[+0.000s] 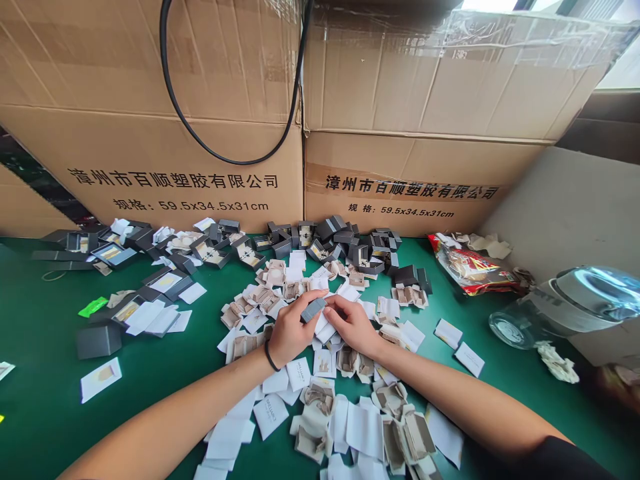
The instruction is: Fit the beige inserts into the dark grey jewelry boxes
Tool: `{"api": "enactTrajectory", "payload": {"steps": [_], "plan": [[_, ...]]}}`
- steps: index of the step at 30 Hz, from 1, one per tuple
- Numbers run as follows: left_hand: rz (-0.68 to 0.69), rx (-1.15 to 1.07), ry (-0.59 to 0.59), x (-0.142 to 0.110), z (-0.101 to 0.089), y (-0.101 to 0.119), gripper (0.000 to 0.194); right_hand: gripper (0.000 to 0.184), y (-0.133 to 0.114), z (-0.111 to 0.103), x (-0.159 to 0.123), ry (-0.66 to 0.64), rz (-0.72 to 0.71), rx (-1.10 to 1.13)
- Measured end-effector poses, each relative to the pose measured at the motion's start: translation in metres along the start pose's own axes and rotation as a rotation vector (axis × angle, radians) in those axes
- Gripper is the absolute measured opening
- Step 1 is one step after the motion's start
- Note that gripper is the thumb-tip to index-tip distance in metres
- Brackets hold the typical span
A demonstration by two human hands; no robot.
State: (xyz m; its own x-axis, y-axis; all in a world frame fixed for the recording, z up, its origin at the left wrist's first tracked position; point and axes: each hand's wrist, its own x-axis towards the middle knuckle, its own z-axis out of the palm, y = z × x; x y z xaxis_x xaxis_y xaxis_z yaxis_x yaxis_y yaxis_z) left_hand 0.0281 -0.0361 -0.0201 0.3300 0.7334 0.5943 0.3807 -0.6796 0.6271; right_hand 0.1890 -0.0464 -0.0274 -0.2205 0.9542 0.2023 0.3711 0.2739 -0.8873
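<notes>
Near the middle of the green table, my left hand (291, 328) grips a small dark grey box (313, 310) between thumb and fingers. My right hand (354, 327) is closed at the box's right side, its fingertips touching or nearly touching it; what they pinch is hidden. Under both hands spreads a pile of white printed cards (271, 415) and folded grey-brown cardboard inserts (311, 433). Behind the pile, several dark grey boxes (323, 250) stand open in a heap. More open boxes (115, 253) lie at the back left with white papers.
Large cardboard cartons (190, 153) wall off the back of the green table (45, 427). A black cable (225, 159) hangs before them. To the right lie a red snack bag (470, 267), a clear bottle (555, 307) on its side and crumpled tissue (557, 362).
</notes>
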Motion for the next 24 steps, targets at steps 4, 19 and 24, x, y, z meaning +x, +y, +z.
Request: {"api": "enactTrajectory", "payload": {"steps": [4,19,24], "plan": [[0.153,-0.055,-0.016,-0.002,-0.001,-0.001,0.032,0.025,0.002,-0.001,-0.001,-0.03,-0.027,0.037],[0.228,-0.114,-0.055,-0.001,0.0,0.0,0.027,0.018,0.006,-0.002,-0.001,-0.092,-0.056,0.026],[0.163,-0.053,0.011,-0.001,0.0,-0.001,0.026,0.019,0.002,0.004,-0.003,-0.057,-0.084,-0.072]]}}
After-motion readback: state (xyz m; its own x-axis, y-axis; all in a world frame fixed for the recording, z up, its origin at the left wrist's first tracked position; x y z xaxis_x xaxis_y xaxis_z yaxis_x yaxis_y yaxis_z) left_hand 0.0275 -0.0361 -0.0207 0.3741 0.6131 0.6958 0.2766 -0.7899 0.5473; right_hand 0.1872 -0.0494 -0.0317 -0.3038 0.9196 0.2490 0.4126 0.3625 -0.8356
